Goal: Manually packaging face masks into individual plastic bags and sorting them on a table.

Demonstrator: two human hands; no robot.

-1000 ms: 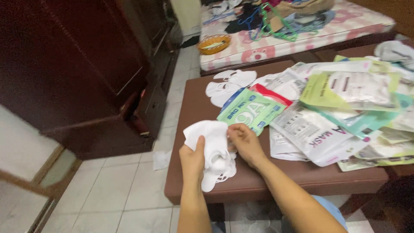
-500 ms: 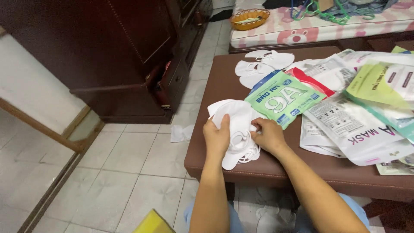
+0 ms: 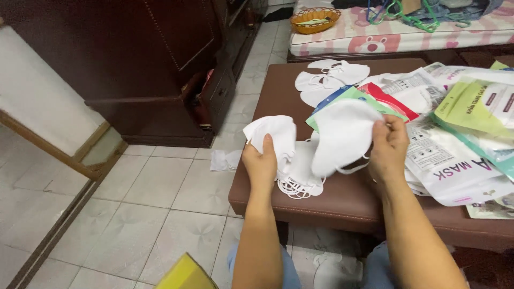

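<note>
I see right hand now lifting single white mask off stack, pinched; half second back both hands pressed on pile. Left hand grips remaining mask stack at brown tabletop edge; separation underway

i see bare brown bench top open on the near-left, from the front edge up toward the far corner, good room there. right side is blocked by a pile of mask packets spreading to the edge. three loose white masks sit mid-far. my left hand and right hand crowd the front middle with a white mask stack. dark cabinet walls off the left across a strip of tiled floor.
</note>
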